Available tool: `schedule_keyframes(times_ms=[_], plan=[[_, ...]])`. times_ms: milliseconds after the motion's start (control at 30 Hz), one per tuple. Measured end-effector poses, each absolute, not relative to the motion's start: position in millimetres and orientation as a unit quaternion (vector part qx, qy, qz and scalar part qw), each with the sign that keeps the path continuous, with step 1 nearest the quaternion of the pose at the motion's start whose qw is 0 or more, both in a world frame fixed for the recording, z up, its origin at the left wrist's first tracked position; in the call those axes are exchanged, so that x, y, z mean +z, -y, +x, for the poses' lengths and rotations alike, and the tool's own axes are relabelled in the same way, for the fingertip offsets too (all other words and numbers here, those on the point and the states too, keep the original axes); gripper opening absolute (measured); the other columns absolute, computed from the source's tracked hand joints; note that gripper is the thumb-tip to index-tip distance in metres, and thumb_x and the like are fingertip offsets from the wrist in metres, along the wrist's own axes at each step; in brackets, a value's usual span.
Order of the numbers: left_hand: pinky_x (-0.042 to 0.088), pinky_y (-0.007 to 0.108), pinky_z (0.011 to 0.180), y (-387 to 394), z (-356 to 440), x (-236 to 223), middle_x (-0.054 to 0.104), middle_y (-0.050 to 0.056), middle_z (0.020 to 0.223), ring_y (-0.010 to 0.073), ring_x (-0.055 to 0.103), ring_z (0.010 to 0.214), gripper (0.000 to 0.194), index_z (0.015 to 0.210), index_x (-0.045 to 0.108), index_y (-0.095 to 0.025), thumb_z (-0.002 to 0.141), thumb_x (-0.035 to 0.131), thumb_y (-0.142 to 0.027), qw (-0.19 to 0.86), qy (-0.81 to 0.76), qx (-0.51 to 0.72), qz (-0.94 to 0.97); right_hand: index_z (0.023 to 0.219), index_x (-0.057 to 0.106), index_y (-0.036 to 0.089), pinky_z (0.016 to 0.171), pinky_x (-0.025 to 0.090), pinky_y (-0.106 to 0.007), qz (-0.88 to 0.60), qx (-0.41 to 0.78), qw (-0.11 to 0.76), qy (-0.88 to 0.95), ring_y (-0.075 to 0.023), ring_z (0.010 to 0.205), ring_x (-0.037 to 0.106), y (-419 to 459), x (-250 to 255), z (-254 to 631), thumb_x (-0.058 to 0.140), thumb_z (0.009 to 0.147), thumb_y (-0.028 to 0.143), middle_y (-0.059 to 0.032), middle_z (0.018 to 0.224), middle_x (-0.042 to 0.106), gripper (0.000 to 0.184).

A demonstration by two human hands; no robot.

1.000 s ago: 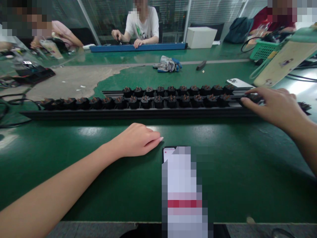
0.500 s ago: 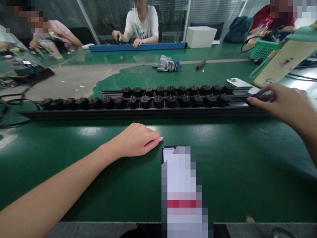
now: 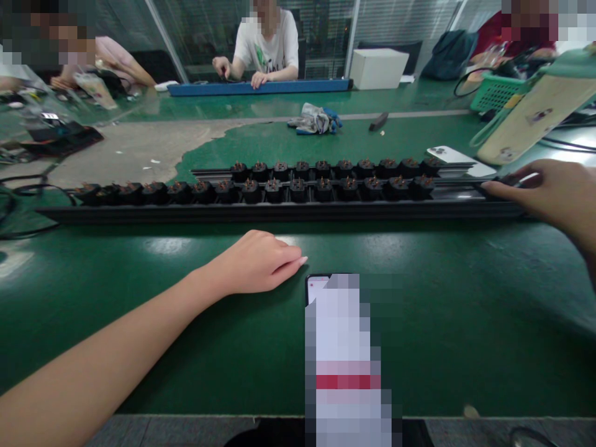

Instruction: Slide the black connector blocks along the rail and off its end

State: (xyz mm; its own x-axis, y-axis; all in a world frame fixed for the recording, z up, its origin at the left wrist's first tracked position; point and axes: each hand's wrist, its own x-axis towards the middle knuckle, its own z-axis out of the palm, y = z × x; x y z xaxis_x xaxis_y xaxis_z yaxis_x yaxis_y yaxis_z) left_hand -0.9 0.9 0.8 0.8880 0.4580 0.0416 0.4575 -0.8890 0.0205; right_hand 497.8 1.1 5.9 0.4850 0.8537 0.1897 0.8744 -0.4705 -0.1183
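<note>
**Front rail mostly lined with sockets, its right-hand stretch showing none**

A person sits at the near edge of a green tabletop [image 3: 200,366]. At the left edge lie loose black cables [image 3: 41,183]. Beside them begins the front rail [image 3: 279,214], a long black bar running parallel to the near edge. Black sockets [image 3: 251,191] with copper-coloured prongs pointing up stand in a row along it, from near its left end to well past the middle.

Farther right, the back rail [image 3: 212,174] starts, just beyond the front one; it carries its own shorter row, with rail showing at both ends.

Near the middle, the left hand [image 3: 261,261] rests on the tabletop in front of the front rail, apart from it. Its fingers are folded together, with no object visible in them. Just right of its fingertips lies a phone [image 3: 318,285], mostly blurred out. Toward the far edge is a crumpled pair of gloves [image 3: 316,119].

To the right of the last front socket, the rail's surface shows. By that measure, filling looks largely done, with this stretch left; whether any socket is fastened or wired, I cannot tell.

Near the right edge, behind the rail's end, lies a white phone [image 3: 460,161]. There the right hand [image 3: 559,192] has thumb and fingers narrowed, apparently around a dark piece [image 3: 505,180], partly hidden.
</note>
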Motion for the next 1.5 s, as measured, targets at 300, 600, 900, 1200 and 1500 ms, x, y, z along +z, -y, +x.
schedule_keyframes(times_ms=[300,600,900,1200,1500], plan=[[0.035,0.030,0.057,-1,1,2,0.057,0.000,0.058,0.0142,0.050,0.052,0.041,0.069,0.053,-0.019,0.106,0.039,-0.031,0.001,-0.233,0.021,0.972,0.085,0.059,0.024,0.074,0.039,-0.041,-0.857,-0.067,0.082,0.505,-0.0247,0.074,0.052,-1,2,512,0.057,0.073,0.068,-0.0082,0.075,0.061,0.046],[0.033,0.030,0.056,-1,0,1,0.056,-0.001,0.057,0.0144,0.050,0.052,0.041,0.069,0.052,-0.019,0.106,0.039,-0.032,-0.006,-0.233,0.018,0.972,0.090,0.059,0.023,0.074,0.037,-0.040,-0.864,-0.073,0.075,0.493,-0.0218,0.071,0.045,-3,-3,526,0.057,0.074,0.065,-0.0079,0.077,0.058,0.044],[0.033,0.031,0.056,0,0,3,0.056,-0.001,0.058,0.0145,0.050,0.052,0.041,0.069,0.051,-0.020,0.106,0.038,-0.032,-0.005,-0.233,0.017,0.972,0.086,0.058,0.025,0.069,0.038,-0.041,-0.885,-0.063,0.054,0.459,-0.0236,0.065,0.046,-1,-1,536,0.057,0.074,0.066,-0.0071,0.069,0.057,0.042],[0.032,0.030,0.056,-1,0,2,0.056,-0.001,0.058,0.0140,0.050,0.052,0.041,0.069,0.052,-0.019,0.106,0.039,-0.032,-0.005,-0.231,0.020,0.973,0.101,0.066,0.023,0.069,0.039,-0.040,-0.901,-0.040,0.035,0.431,-0.0232,0.070,0.051,0,1,536,0.056,0.081,0.064,-0.0096,0.080,0.064,0.047],[0.032,0.031,0.056,-1,0,3,0.058,-0.001,0.058,0.0143,0.051,0.053,0.041,0.069,0.053,-0.019,0.106,0.039,-0.031,-0.010,-0.230,0.024,0.973,0.075,0.056,0.023,0.064,0.039,-0.040,-0.886,-0.084,0.026,0.456,-0.0203,0.059,0.042,-4,-17,575,0.052,0.080,0.064,-0.0080,0.067,0.056,0.042]])
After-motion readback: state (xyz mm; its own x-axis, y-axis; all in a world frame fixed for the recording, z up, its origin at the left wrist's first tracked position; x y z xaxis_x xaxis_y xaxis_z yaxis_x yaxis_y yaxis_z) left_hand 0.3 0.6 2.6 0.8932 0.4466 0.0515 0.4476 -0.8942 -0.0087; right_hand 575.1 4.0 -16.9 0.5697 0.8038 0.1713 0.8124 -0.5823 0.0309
